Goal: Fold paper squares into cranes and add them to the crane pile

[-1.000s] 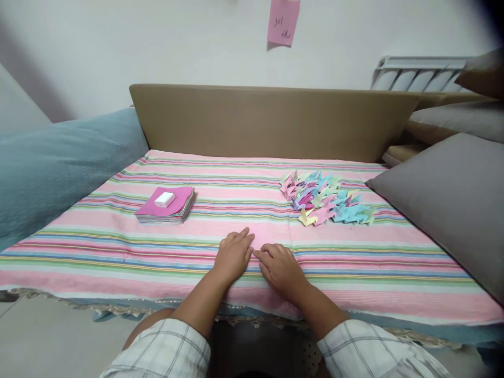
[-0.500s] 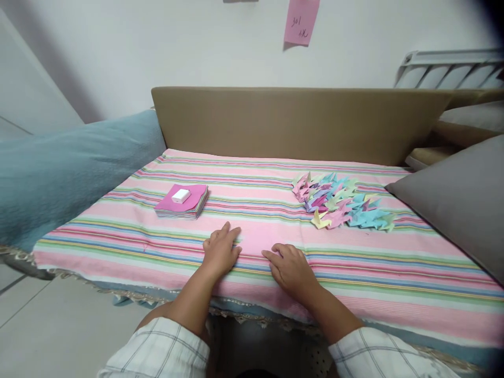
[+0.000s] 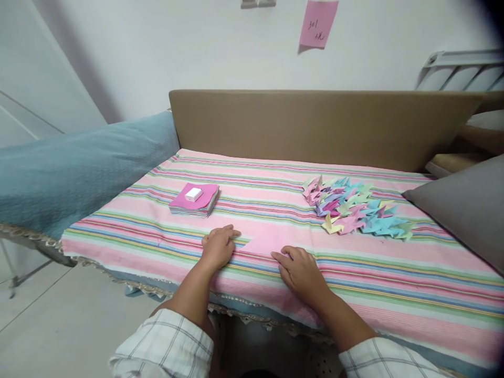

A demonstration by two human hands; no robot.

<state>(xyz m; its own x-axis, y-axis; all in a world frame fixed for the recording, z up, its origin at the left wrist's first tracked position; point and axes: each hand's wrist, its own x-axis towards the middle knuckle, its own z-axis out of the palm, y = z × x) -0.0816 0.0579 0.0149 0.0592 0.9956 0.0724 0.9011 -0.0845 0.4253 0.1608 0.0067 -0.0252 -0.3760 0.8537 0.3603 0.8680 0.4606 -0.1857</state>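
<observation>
A sheet of pale pink paper [image 3: 263, 241] lies flat on the striped cloth between my hands. Its slanting left edge and straight near edge show, and its colour nearly blends with the cloth. My left hand [image 3: 219, 247] rests just left of the paper, palm down, with fingers stretched and apart and nothing in them. At the paper's near right part is my right hand [image 3: 302, 269], its thumb and curled forefinger on the edge. The right palm hides that corner.
A stack of coloured paper [image 3: 196, 205] with a small white box [image 3: 193, 195] on top sits at left. Several folded paper cranes [image 3: 350, 207] are heaped at right. The striped cloth [image 3: 252, 199] covers the seat before a brown backrest [image 3: 315, 126]. A grey cushion [image 3: 464, 205] stands far right.
My view has swung slightly left. The left hand has drawn back from the paper's left side, baring its slanted edge. My right hand stays at the near right part.
</observation>
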